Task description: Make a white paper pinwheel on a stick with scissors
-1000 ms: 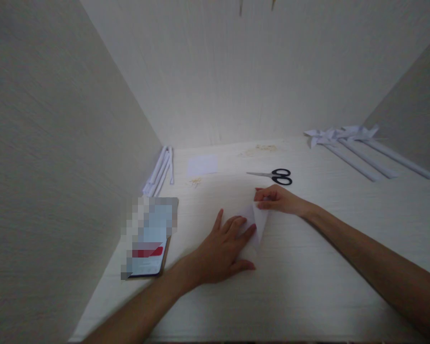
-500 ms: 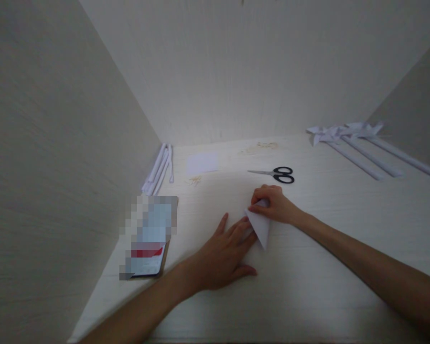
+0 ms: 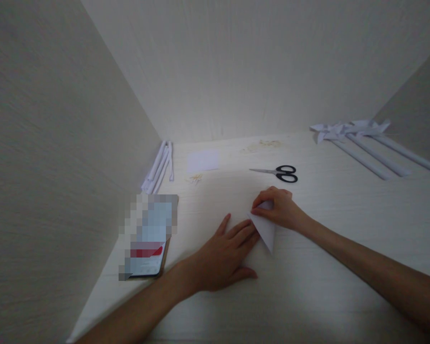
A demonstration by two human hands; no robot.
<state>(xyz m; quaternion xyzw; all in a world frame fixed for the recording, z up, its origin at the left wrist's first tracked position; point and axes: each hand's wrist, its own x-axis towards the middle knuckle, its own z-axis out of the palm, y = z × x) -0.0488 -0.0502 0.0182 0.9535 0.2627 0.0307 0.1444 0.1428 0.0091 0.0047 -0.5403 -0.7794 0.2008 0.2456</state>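
A small white sheet of paper [image 3: 267,233], folded over into a triangle, lies on the table between my hands. My right hand [image 3: 277,208] pinches its upper corner between thumb and fingers. With fingers spread, my left hand [image 3: 229,255] lies flat on the table, its fingertips reaching the paper's left edge; how far they go under the fold is hidden. Just beyond my right hand rest scissors [image 3: 281,173] with black handles, blades pointing left.
A phone [image 3: 152,236], partly blurred out, lies at left. Behind it are several rolled paper sticks [image 3: 158,167], a white paper square [image 3: 203,161] and small yellowish bits [image 3: 195,178]. Paper pinwheels [image 3: 338,131] on sticks lie at the back right. Walls enclose the table.
My right hand has shifted slightly to the right with the paper's corner, and the folded triangle's tip moves right and down. My left hand stays almost in place.
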